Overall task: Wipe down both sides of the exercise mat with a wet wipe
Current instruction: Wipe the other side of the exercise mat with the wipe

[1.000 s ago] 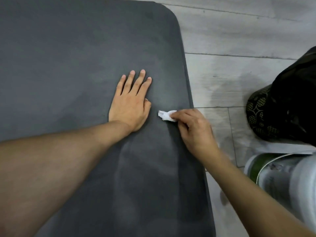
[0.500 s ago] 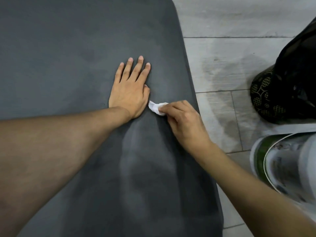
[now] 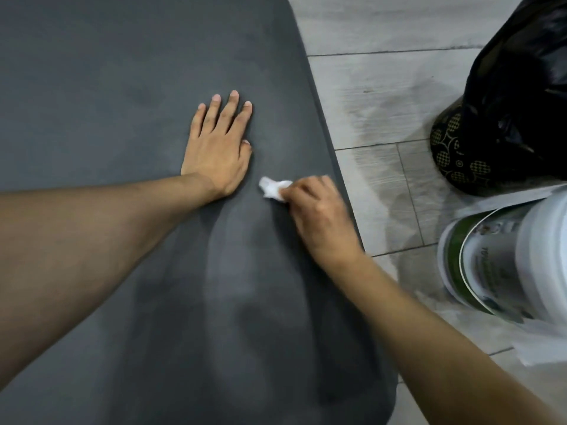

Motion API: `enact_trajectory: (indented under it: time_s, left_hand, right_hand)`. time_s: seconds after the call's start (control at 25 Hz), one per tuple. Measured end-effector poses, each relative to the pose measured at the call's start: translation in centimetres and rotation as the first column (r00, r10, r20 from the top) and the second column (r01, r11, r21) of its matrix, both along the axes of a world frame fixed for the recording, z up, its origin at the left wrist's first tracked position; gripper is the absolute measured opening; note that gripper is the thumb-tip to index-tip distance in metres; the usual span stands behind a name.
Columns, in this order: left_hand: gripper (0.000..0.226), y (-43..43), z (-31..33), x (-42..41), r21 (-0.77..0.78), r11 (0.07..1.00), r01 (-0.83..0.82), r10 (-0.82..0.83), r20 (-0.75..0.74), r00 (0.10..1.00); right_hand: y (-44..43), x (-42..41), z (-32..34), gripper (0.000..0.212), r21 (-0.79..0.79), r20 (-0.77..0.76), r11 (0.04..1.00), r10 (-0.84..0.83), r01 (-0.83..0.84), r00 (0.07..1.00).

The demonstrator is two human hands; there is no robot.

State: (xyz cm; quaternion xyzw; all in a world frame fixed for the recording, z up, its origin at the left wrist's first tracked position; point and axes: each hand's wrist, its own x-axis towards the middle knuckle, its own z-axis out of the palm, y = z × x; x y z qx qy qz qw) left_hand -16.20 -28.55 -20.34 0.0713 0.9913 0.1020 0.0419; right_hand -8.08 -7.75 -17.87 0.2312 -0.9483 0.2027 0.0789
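Mat (image 3: pixel 122 72) | left hand (image 3: pixel 216 145) flat | right hand (image 3: pixel 319 210) pinches wipe (image 3: pixel 273 188)

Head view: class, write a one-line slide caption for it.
Left hand flat on the grey exercise mat; right hand pinches a crumpled wet wipe against it.

Likely a room in a home: a grey wood-look plank floor (image 3: pixel 383 96) with a dark exercise mat (image 3: pixel 122 72) spread on it, and a black plastic bag (image 3: pixel 521 87) and a white labelled tub (image 3: pixel 506 271) beside the mat.

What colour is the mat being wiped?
Dark grey, plain with no pattern. The mat shows in the head view, the only one.
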Motion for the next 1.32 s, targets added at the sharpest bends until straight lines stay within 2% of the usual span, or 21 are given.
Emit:
enact_trajectory:
  time_s: [0.08, 0.16, 0.2, 0.28, 0.36, 0.4, 0.44, 0.52, 0.6, 0.64, 0.68, 0.76, 0.84, 0.88, 0.92, 0.96, 1.04, 1.08, 1.12, 1.24, 1.32]
  left_hand:
    - [0.063, -0.3, 0.0, -0.4, 0.020, 1.000, 0.003, -0.004, 0.027, 1.000]
    - [0.063, -0.7, 0.2, -1.0, 0.036, 0.999, 0.014, -0.017, 0.071, 0.997]
    - [0.063, -0.9, 0.6, -1.2, 0.029, 0.999, 0.030, -0.033, 0.098, 0.995]
    - [0.062, -1.0, 1.1, -1.3, -0.011, 0.998, 0.062, -0.059, 0.140, 0.988]
    - [0.061, -0.5, 1.3, -0.9, -0.061, 0.997, 0.053, -0.044, 0.148, 0.988]
    - [0.060, 0.0, 1.2, -0.6, -0.077, 0.996, 0.034, -0.023, 0.139, 0.990]
    - [0.059, 0.5, 1.2, -0.2, -0.074, 0.997, 0.006, 0.003, 0.116, 0.993]
    - [0.052, 1.4, 1.6, 1.0, -0.037, 0.999, -0.011, 0.013, 0.040, 0.999]
    - [0.044, 1.9, 2.1, 3.3, -0.020, 0.995, 0.101, -0.102, -0.078, 0.992]
    - [0.040, 1.9, 2.1, 4.9, -0.010, 0.987, 0.160, -0.160, -0.114, 0.980]
    - [0.040, 1.8, 2.1, 6.6, 0.009, 0.981, 0.193, -0.191, -0.120, 0.974]
    - [0.052, 1.3, 2.0, 9.8, 0.035, 0.977, 0.210, -0.208, -0.063, 0.976]
    - [0.061, 0.9, 1.4, 11.3, 0.017, 0.975, 0.224, -0.223, -0.003, 0.975]
    - [0.062, 0.9, 1.1, 11.2, 0.025, 0.974, 0.224, -0.225, 0.021, 0.974]
    - [0.062, 0.9, 0.8, 11.1, 0.038, 0.975, 0.219, -0.220, 0.042, 0.974]
    - [0.061, 0.9, 0.8, 11.0, 0.046, 0.977, 0.209, -0.212, 0.056, 0.976]
    - [0.061, 1.2, 0.9, 11.0, 0.052, 0.981, 0.187, -0.191, 0.081, 0.978]
    - [0.062, 1.4, 1.0, 11.1, 0.047, 0.983, 0.175, -0.179, 0.103, 0.978]
    - [0.063, 1.4, 1.2, 11.1, 0.034, 0.985, 0.169, -0.172, 0.127, 0.977]
    - [0.062, 1.2, 1.8, 10.7, -0.014, 0.980, 0.197, -0.191, 0.189, 0.963]
    - [0.060, 1.2, 2.1, 10.2, -0.040, 0.975, 0.217, -0.205, 0.200, 0.958]
  right_hand:
    - [1.8, -2.1, -0.4, 0.021, -0.016, -0.070, 0.984, -0.178, 0.177, 0.982]
    - [-0.2, -0.9, -0.4, 0.023, -0.073, -0.024, 0.932, -0.358, 0.355, 0.934]
    - [-1.8, 1.0, -0.5, 0.023, -0.097, 0.009, 0.926, -0.366, 0.365, 0.931]
    - [-3.4, 5.0, -0.6, 0.024, -0.132, 0.013, 0.979, -0.157, 0.157, 0.988]
    - [-1.6, 5.2, -0.5, 0.022, -0.088, -0.042, 0.992, 0.090, -0.093, 0.995]
    - [-0.4, 4.2, -0.7, 0.020, -0.054, -0.095, 0.992, 0.112, -0.118, 0.989]
    - [0.6, 2.9, -0.7, 0.017, -0.031, -0.132, 0.998, 0.050, -0.055, 0.990]
    - [1.6, 0.8, -0.8, 0.017, -0.055, -0.145, 0.978, -0.205, 0.199, 0.968]
    - [0.3, 1.3, -1.2, 0.020, -0.123, -0.109, 0.920, -0.385, 0.372, 0.916]
    - [-0.9, 2.6, -1.3, 0.021, -0.135, -0.076, 0.914, -0.396, 0.384, 0.915]
    - [-2.0, 4.5, -1.3, 0.021, -0.130, -0.037, 0.937, -0.333, 0.326, 0.942]
    - [-2.6, 8.2, -1.2, 0.022, -0.082, -0.046, 0.996, -0.046, 0.042, 0.998]
    - [-0.2, 7.2, -0.7, 0.020, 0.018, -0.097, 0.985, 0.172, -0.171, 0.980]
    - [1.2, 5.4, -0.6, 0.018, 0.068, -0.133, 0.986, 0.162, -0.154, 0.978]
    - [2.4, 3.5, -0.5, 0.017, 0.071, -0.171, 0.996, 0.073, -0.061, 0.983]
    - [3.2, 1.9, -0.4, 0.018, 0.038, -0.185, 0.995, -0.083, 0.092, 0.979]
    - [1.6, 2.4, -0.5, 0.022, -0.067, -0.105, 0.930, -0.367, 0.362, 0.924]
    - [-0.1, 4.2, -0.7, 0.023, -0.097, -0.046, 0.919, -0.389, 0.383, 0.920]
    - [-1.5, 6.8, -0.8, 0.023, -0.109, -0.005, 0.941, -0.323, 0.321, 0.946]
    - [-0.3, 10.7, -0.6, 0.025, -0.049, -0.007, 0.999, -0.022, 0.022, 1.000]
    - [2.0, 8.3, -0.4, 0.024, 0.016, -0.066, 0.993, -0.111, 0.113, 0.992]
